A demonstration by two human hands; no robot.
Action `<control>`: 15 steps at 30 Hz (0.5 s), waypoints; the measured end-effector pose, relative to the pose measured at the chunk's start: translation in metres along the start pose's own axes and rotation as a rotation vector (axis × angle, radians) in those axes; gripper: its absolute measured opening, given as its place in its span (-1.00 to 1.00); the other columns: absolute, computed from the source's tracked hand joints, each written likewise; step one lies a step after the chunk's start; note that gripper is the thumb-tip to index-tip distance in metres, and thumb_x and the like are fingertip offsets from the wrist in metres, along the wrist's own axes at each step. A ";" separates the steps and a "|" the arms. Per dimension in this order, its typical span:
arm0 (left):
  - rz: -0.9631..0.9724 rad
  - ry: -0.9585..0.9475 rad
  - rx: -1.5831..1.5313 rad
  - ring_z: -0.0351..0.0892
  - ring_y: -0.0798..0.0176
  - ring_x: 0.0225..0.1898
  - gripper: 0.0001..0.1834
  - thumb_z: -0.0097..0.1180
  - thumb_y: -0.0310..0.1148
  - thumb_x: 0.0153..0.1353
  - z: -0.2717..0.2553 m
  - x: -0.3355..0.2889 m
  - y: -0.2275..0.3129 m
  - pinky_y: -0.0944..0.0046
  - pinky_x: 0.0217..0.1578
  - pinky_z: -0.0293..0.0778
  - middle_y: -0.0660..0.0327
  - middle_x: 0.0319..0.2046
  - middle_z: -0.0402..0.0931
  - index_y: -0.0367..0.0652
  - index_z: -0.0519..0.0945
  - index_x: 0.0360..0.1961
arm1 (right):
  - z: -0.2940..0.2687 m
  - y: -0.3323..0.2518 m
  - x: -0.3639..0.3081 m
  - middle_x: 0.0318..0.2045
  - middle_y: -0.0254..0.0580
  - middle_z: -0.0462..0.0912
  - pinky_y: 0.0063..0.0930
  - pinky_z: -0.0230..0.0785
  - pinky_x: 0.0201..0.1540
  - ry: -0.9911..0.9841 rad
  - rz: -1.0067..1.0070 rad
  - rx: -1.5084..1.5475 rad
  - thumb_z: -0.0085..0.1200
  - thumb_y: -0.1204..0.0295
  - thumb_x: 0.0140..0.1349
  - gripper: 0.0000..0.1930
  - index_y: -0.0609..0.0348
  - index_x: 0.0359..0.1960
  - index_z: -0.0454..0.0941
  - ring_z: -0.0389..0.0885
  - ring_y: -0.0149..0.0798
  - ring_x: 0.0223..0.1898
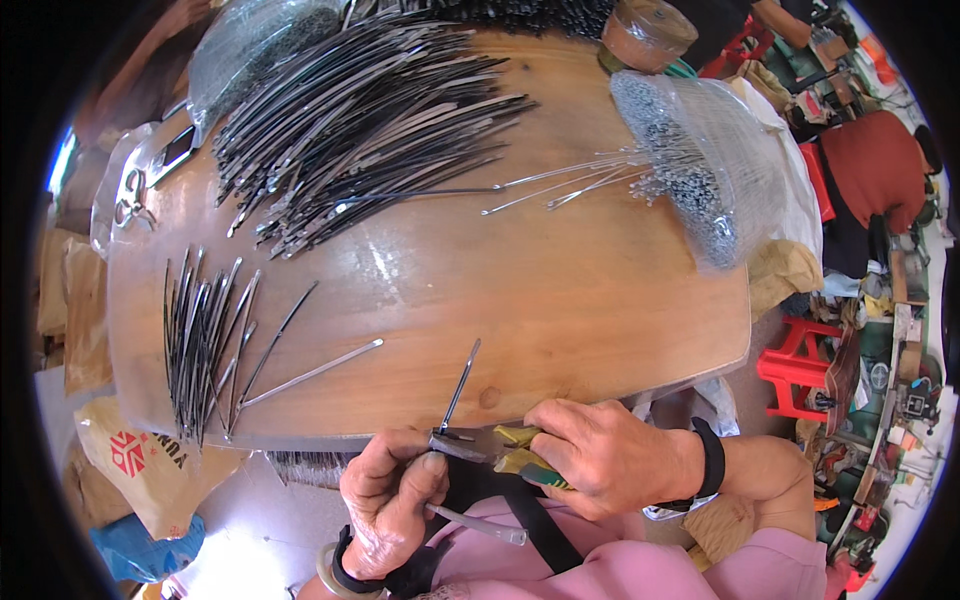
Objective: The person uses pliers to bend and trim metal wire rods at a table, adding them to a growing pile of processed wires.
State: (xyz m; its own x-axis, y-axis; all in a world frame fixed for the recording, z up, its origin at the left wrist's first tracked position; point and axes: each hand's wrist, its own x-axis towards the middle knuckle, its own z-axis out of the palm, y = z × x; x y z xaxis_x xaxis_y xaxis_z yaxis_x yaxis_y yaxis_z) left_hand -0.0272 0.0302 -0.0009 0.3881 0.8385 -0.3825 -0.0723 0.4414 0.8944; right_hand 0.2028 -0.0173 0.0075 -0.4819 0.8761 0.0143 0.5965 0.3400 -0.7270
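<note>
Metal strip (462,385) at the worktop's (560,330) near edge: left hand (390,500) pinches it, right hand (605,455) grips pliers (480,445); skewed squeezing could bend it.

The table (570,290) is smooth wood with a bit of shine. Along its far edge, toward the left corner, the long strips (370,130) look like shiny metal. By its right edge, the bag (745,150) is glossy, see-through plastic. The pliers (468,443) are metal with plastic-looking grips (520,436).
</note>
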 end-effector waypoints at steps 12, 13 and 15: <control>-0.023 0.008 -0.155 0.23 0.58 -0.67 -0.96 0.05 -0.56 0.31 -0.017 0.003 0.008 0.54 -0.64 0.14 0.29 -0.59 0.46 -0.31 0.49 -0.26 | -0.004 -0.004 0.027 -0.11 0.19 0.48 -0.21 0.46 -0.10 0.025 -0.045 0.052 0.31 0.42 -0.07 -0.63 0.45 -0.32 0.47 0.55 0.12 -0.14; -0.011 0.001 -0.149 0.23 0.58 -0.67 -0.97 0.05 -0.57 0.31 -0.018 0.001 0.007 0.54 -0.64 0.13 0.28 -0.60 0.46 -0.31 0.49 -0.26 | -0.002 -0.005 0.025 -0.13 0.20 0.48 -0.22 0.46 -0.12 0.016 -0.043 0.027 0.31 0.41 -0.06 -0.63 0.45 -0.32 0.48 0.55 0.13 -0.13; 0.005 0.010 -0.097 0.21 0.52 -0.73 -0.90 0.09 -0.49 0.29 -0.016 0.000 0.004 0.51 -0.70 0.10 0.25 -0.63 0.43 -0.30 0.47 -0.31 | 0.003 -0.007 0.023 -0.18 0.18 0.47 -0.24 0.47 -0.16 0.005 -0.033 -0.013 0.28 0.42 -0.06 -0.66 0.42 -0.34 0.47 0.54 0.11 -0.17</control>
State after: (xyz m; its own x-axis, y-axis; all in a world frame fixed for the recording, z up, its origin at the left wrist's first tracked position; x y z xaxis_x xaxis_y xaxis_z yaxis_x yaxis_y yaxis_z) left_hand -0.0425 0.0374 -0.0011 0.3782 0.8437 -0.3809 -0.1627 0.4657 0.8699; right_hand 0.1855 -0.0007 0.0112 -0.4983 0.8660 0.0417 0.5888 0.3733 -0.7169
